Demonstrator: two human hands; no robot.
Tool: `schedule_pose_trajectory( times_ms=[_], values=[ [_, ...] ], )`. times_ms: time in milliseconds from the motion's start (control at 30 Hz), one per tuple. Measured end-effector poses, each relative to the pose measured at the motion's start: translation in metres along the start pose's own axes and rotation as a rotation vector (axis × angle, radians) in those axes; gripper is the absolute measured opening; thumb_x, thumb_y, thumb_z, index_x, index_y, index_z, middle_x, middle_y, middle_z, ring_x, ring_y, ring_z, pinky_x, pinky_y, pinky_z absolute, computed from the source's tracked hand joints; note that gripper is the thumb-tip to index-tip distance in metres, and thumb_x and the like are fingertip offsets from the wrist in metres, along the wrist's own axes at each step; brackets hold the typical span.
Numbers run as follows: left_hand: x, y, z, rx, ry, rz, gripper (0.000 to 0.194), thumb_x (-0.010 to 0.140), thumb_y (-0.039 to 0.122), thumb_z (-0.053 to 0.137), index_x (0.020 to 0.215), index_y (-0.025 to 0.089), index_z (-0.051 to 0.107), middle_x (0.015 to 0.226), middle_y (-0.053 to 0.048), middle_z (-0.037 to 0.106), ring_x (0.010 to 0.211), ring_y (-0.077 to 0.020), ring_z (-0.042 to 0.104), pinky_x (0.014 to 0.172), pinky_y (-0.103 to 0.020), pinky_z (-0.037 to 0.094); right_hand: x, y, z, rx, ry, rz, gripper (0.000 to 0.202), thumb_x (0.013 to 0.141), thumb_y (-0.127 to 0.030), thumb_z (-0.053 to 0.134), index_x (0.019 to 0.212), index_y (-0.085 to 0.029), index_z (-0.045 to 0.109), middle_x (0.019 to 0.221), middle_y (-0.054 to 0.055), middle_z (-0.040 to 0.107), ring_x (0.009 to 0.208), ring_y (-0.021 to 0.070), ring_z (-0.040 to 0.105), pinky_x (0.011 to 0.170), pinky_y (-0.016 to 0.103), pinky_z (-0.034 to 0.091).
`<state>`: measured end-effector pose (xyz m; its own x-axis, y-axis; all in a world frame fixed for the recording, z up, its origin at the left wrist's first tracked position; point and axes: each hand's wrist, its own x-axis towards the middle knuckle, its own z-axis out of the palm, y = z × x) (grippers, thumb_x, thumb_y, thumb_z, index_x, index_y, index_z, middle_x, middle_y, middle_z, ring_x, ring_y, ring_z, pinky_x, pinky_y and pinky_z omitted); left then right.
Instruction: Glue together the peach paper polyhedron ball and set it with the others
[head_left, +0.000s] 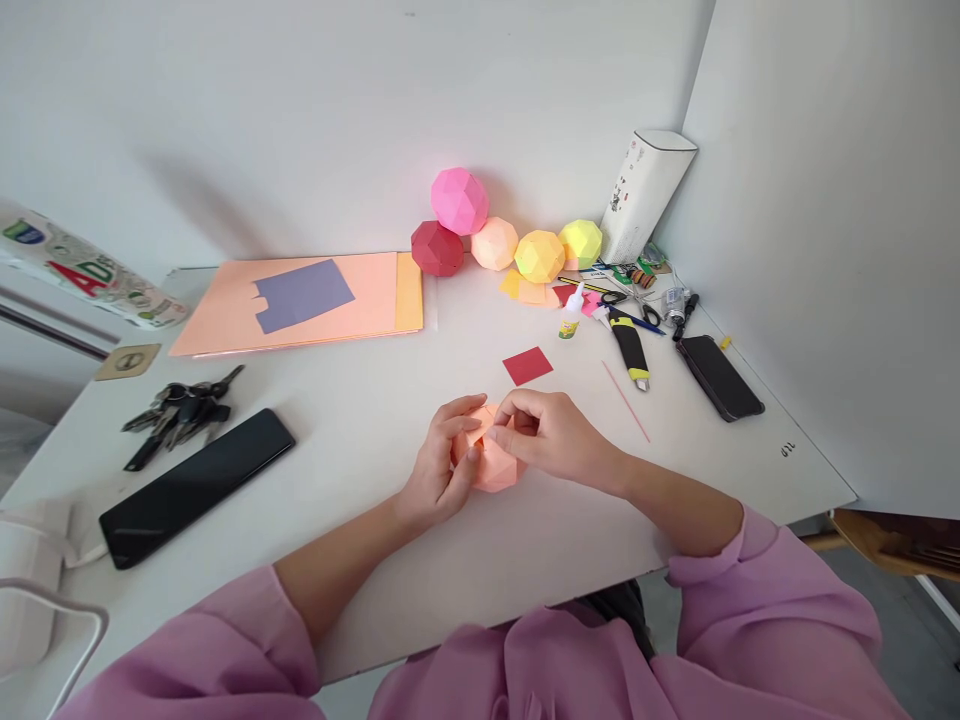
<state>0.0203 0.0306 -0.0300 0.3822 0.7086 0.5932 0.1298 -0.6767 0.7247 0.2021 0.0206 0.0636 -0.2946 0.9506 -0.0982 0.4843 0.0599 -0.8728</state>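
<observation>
Half curled, the left hand cups a peach paper ball at nine o'clock, toward the six o'clock edge of a table; the right hand, fingertips nearly together, touches it from two o'clock, any grip unclear.

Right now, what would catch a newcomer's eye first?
Probably the bright pink faceted paper ball, above a dark red faceted paper ball near the white back wall. Next comes the peach faceted paper ball in the left hand, touched by the right hand, centrally over the white table.
</observation>
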Motion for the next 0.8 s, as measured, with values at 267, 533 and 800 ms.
schedule_pose_trajectory(
  times_ms=[267, 533, 800],
  values=[
    [-0.001, 0.0, 0.0, -0.027, 0.009, -0.007, 0.02, 0.097, 0.024, 0.038, 0.117, 0.026, 0.042, 0.132, -0.014, 0.047, 0.125, -0.0255, 0.047, 0.1, -0.053, 0.042, 0.004, 0.011, -0.005, 0.063, -0.083, -0.068, 0.016, 0.085, -0.033, 0.058, 0.078, -0.019, 0.058, 0.056, -0.007, 0.039, 0.051, 0.0078, 0.037, 0.048, 0.021, 0.031],
    [-0.002, -0.002, 0.0, -0.043, 0.006, -0.017, 0.021, 0.098, 0.025, 0.038, 0.118, 0.026, 0.042, 0.133, -0.013, 0.046, 0.126, -0.0253, 0.047, 0.099, -0.052, 0.043, 0.016, 0.029, -0.006, -0.016, -0.074, -0.424, 0.012, 0.086, -0.025, 0.059, 0.081, -0.016, 0.066, 0.054, -0.005, 0.047, 0.049, 0.0073, 0.037, 0.048, 0.021, 0.032],
    [-0.001, -0.001, 0.0, -0.063, 0.009, -0.016, 0.022, 0.098, 0.024, 0.038, 0.119, 0.025, 0.042, 0.133, -0.015, 0.045, 0.127, -0.0266, 0.045, 0.1, -0.054, 0.041, 0.022, 0.036, -0.007, -0.077, -0.005, -0.641, 0.02, 0.089, -0.026, 0.056, 0.079, -0.017, 0.071, 0.064, 0.001, 0.067, 0.051, 0.0089, 0.049, 0.051, 0.021, 0.041]
  ],
)
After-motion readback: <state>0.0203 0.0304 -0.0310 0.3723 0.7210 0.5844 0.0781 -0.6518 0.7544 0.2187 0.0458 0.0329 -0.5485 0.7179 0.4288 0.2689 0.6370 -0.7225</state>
